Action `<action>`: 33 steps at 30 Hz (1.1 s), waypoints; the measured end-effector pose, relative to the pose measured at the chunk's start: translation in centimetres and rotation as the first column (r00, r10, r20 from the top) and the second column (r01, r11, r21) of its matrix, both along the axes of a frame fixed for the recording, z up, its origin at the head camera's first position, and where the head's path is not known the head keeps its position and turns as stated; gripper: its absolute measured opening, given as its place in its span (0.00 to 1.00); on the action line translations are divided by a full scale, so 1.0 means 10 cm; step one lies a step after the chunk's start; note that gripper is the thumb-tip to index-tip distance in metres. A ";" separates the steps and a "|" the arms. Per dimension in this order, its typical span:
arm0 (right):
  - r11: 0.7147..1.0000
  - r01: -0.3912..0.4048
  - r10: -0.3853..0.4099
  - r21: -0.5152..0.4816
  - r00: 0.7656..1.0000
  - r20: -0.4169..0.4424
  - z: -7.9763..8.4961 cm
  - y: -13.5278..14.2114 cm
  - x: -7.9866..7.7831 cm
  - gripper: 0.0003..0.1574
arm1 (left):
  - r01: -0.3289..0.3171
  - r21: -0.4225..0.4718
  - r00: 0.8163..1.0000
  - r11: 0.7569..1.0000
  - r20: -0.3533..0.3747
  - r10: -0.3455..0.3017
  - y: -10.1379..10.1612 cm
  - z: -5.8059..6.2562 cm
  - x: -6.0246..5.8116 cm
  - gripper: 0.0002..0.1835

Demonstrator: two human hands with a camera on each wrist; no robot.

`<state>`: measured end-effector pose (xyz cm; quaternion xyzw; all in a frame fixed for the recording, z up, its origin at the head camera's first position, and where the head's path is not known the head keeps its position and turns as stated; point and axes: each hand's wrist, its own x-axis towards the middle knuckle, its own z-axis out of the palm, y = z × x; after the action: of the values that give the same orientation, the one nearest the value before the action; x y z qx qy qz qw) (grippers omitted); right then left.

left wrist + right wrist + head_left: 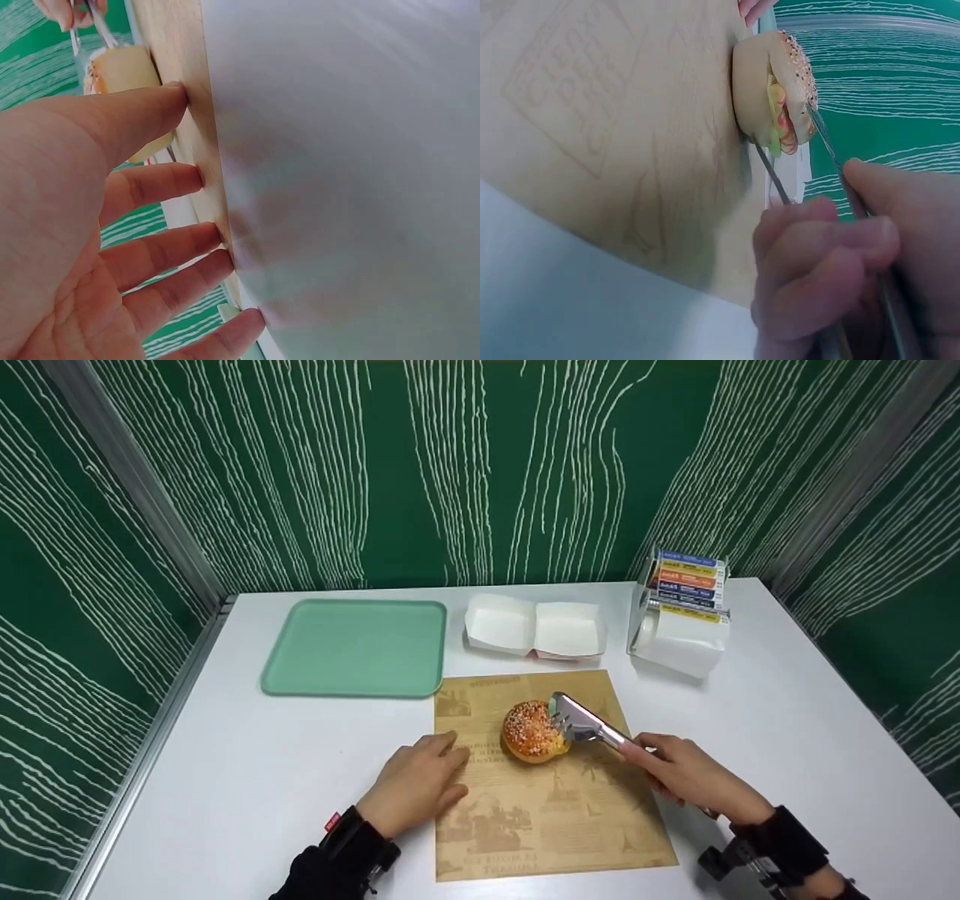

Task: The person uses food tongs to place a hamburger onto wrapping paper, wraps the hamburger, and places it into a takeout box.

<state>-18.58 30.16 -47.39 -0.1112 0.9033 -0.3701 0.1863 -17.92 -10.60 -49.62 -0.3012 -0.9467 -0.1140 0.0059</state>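
Observation:
A sesame-topped burger (529, 731) with a yellow and green filling sits on a printed brown paper sheet (555, 825). My right hand (686, 772) grips metal tongs (611, 735), whose ends lie at the burger's right side. In the right wrist view one tong arm (826, 142) reaches the top bun and the other the bottom of the burger (757, 97). My left hand (420, 784) rests at the sheet's left edge, fingers spread and fairly straight, apart from the burger. Seen from the left wrist, its fingertips (214, 236) touch along that edge.
A green tray (352, 649) lies at the back left of the white table (300, 765). Beside it stands an opened white paper box (536, 626). Farther right is a clear rack (679, 611) of colourful labelled packets. Green walls with white lines enclose the table.

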 end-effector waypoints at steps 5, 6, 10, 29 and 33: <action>0.999 0.030 -0.029 -0.021 0.999 0.043 0.03 0.01 0.02 0.33 | 0.003 -0.004 1.000 1.000 -0.005 -0.003 0.00 0.00 0.00 0.24; 0.999 0.041 -0.039 -0.028 0.998 0.053 0.03 0.01 0.02 0.33 | 0.003 -0.003 1.000 1.000 -0.003 -0.003 0.00 0.00 0.00 0.24; 0.995 0.078 -0.074 -0.058 0.995 0.066 0.06 0.02 0.04 0.34 | 0.006 -0.004 1.000 1.000 -0.003 -0.006 0.00 0.00 0.00 0.25; 0.877 0.206 -0.257 -0.434 0.964 -0.061 0.37 -0.31 -0.11 0.26 | 0.004 0.000 0.999 1.000 -0.038 -0.004 0.03 0.03 -0.01 0.20; 0.846 0.201 -0.261 -0.495 0.964 -0.054 0.43 -0.44 -0.17 0.24 | 0.005 0.007 0.998 1.000 -0.064 -0.004 0.04 0.01 -0.03 0.17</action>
<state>-20.32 25.77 -43.09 -0.0665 0.7979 -0.5968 0.0522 -18.18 -10.17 -49.50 -0.3069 -0.9449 -0.1075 0.0371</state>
